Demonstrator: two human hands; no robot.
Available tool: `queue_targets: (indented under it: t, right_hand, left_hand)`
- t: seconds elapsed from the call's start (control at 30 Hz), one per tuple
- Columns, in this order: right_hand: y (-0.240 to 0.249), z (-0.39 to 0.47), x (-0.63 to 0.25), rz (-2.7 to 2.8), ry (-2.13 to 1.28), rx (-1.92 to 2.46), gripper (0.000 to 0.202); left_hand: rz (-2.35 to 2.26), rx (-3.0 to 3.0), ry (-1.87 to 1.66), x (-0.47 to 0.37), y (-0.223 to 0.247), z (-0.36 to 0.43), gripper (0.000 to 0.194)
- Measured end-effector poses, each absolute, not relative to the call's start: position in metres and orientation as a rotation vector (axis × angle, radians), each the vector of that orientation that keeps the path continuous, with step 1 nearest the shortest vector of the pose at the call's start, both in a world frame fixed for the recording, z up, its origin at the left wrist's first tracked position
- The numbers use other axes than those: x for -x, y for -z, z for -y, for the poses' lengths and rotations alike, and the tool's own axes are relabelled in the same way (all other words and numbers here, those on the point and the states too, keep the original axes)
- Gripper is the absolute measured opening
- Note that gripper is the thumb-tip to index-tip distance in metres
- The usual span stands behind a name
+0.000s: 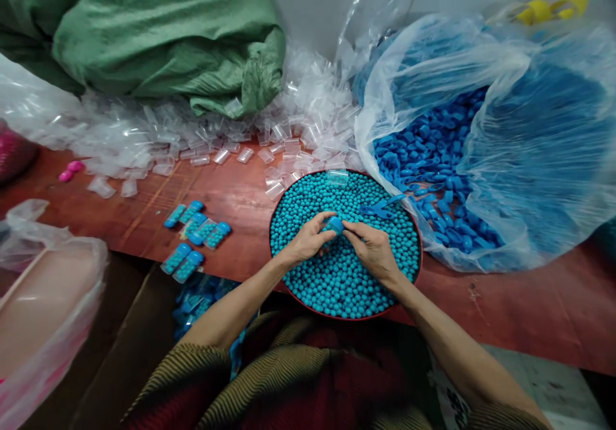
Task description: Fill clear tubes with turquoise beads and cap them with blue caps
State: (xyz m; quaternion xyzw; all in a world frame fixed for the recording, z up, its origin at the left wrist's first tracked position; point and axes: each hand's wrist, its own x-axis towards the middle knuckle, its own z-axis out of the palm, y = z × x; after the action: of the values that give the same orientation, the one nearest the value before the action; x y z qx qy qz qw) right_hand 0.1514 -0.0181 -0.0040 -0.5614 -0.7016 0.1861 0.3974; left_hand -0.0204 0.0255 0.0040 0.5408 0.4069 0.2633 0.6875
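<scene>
A round red-rimmed tray (346, 282) full of small turquoise balls stands at the table's front edge. Above its middle, my left hand (312, 237) has its fingers curled round a small container with a blue cap (335, 225). The fingertips of my right hand (370, 247) pinch together at the right side of this cap. Most of the container's body is hidden by my left fingers. A blue scoop-like piece (380, 208) lies on the balls at the tray's upper right. Several filled, blue-capped containers (195, 231) lie on the table to the left.
Clear plastic tubes (221, 155) are heaped along the back below a green sack (178, 38). At the right, a translucent bag (539, 128) spills blue caps (433, 147). Pink pieces (71, 171) lie at the left on the red table (235, 205). A plastic-lined box (43, 301) stands front left.
</scene>
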Motion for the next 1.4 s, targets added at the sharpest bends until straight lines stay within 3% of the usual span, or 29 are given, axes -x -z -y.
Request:
queue_targets:
  t: [0.27, 0.5, 0.73, 0.93, 1.13, 1.23, 1.33, 1.4]
  right_hand:
    - [0.001, 0.02, -0.153, 1.853, -0.471, 1.364, 0.022]
    - [-0.003, 0.029, -0.156, 1.815, -0.419, 1.354, 0.021]
    - [-0.005, 0.034, -0.159, 1.658, -0.593, 1.367, 0.019]
    - [-0.006, 0.036, -0.161, 1.792, -0.55, 1.234, 0.02]
    - [-0.013, 0.026, -0.173, 1.569, -1.168, 1.207, 0.023]
    - [-0.014, 0.018, -0.174, 1.25, -1.392, 1.233, 0.036]
    - [-0.013, 0.015, -0.165, 1.197, -1.266, 1.306, 0.053]
    - [-0.013, 0.017, -0.157, 1.381, -1.063, 1.377, 0.048]
  left_hand:
    - [-0.887, -1.201, -0.592, 0.023, -0.004, -0.02, 0.058]
    - [-0.926, -1.15, -0.656, 0.01, -0.012, -0.012, 0.04]
    - [-0.847, -1.146, -0.558, 0.008, -0.017, -0.01, 0.048]
    - [-0.959, -1.246, -0.683, 0.004, -0.012, -0.002, 0.032]
    - [-0.87, -1.257, -0.596, 0.017, -0.009, -0.007, 0.035]
    - [-0.806, -1.282, -0.516, 0.023, -0.013, -0.008, 0.036]
    - [-0.856, -1.305, -0.575, 0.02, -0.016, -0.004, 0.038]
    - [-0.904, -1.317, -0.655, 0.016, -0.016, -0.001, 0.047]
